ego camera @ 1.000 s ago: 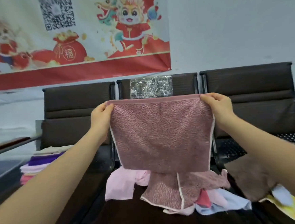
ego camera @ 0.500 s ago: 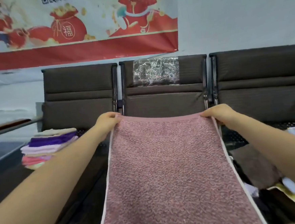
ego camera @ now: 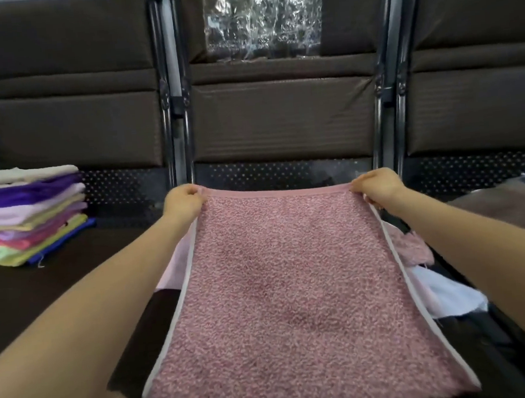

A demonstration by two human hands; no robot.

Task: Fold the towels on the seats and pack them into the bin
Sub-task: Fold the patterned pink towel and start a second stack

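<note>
The left hand (ego camera: 182, 202) has its fingers curled round the far left corner of the pink towel (ego camera: 294, 297), and the right hand (ego camera: 376, 186) pinches the far right corner the same way, so the far hem runs taut from one fist to the other. From the fingers the towel spreads flat toward the person over the middle seat (ego camera: 284, 172), covering loose towels (ego camera: 444, 291) that show just past its right edge, under the right forearm. Well to the left of the left hand a stack of folded towels (ego camera: 27, 217) rests on the neighbouring seat.
</note>
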